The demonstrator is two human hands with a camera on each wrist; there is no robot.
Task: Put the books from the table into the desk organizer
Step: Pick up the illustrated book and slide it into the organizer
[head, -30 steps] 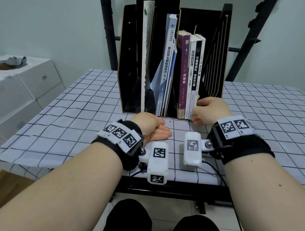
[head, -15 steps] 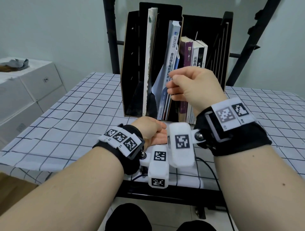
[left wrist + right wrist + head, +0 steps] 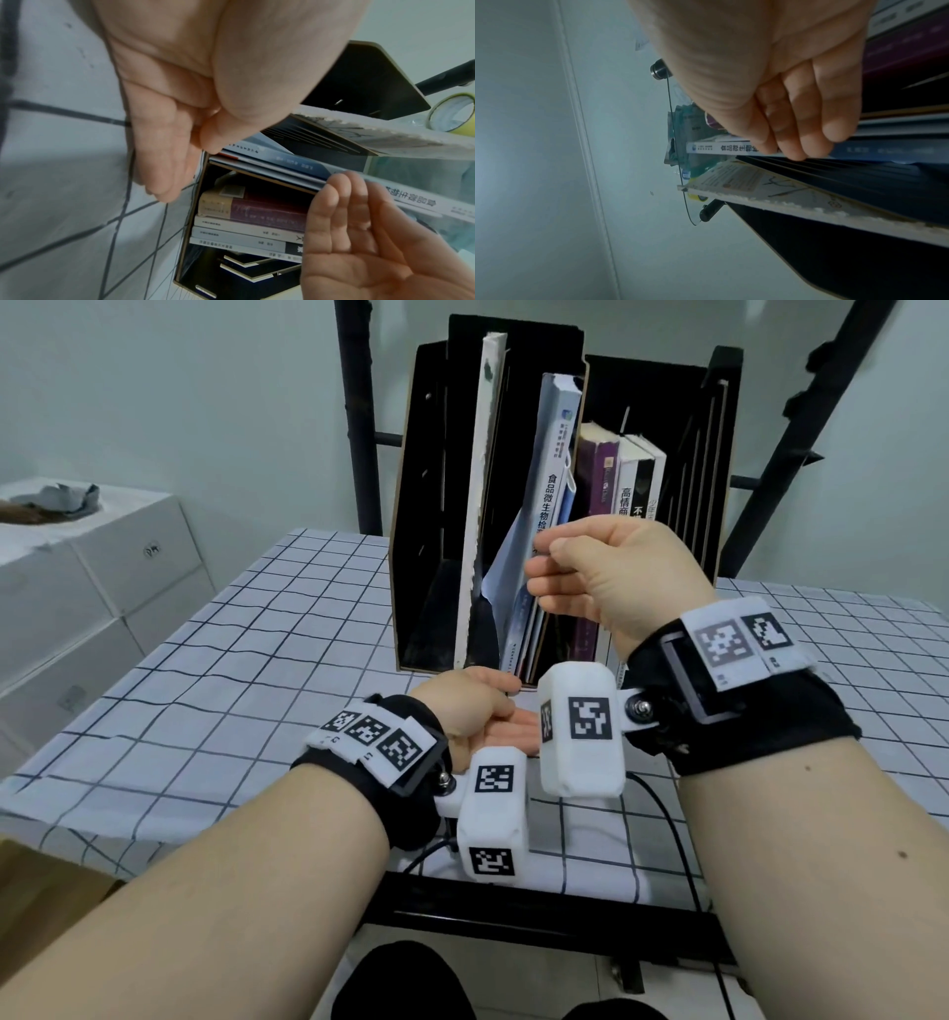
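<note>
The black desk organizer [image 3: 426,505] stands on the checked table with books upright in it. A thin white-edged book [image 3: 480,480] fills a left slot. A blue-white book [image 3: 552,469] leans in the middle, and a purple book [image 3: 598,474] and two white-and-black books [image 3: 639,480] stand on the right. My right hand [image 3: 544,572] is raised before the blue-white book [image 3: 295,164]. Its nearly straight fingers [image 3: 344,194] touch the spine [image 3: 721,148], holding nothing. My left hand [image 3: 482,706] rests relaxed on the tablecloth just before the organizer's base, empty.
White storage boxes [image 3: 102,567] stand off the table's left side. Black frame posts [image 3: 359,428] rise behind the organizer. A yellow tape roll [image 3: 452,113] lies behind it. The checked cloth [image 3: 257,660] spreads left and right; the table's front edge [image 3: 513,906] is under my wrists.
My right hand has lifted from the table at the base of the right-hand books and moved left to the blue-white book's spine. The left hand has stayed put.
</note>
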